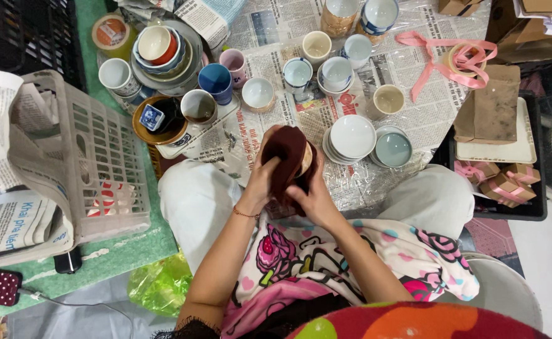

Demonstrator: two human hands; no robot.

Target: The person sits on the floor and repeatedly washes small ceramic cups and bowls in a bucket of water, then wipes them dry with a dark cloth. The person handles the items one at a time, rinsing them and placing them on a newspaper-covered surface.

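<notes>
Both hands — left hand (265, 179), right hand (313, 196) — grasping 1 dark red cloth (286, 154) wrapped round cup (305, 160), above stacked white plates (350, 137).

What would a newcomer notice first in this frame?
Both hands, left hand and right hand, meet at centre around a cup wrapped in a dark red cloth. Beyond them, cups and bowls crowd the newspaper. A white basket sits left, pink ribbon upper right.

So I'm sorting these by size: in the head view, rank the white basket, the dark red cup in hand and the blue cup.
1. white basket
2. dark red cup, though it is raised nearer the camera
3. blue cup
</notes>
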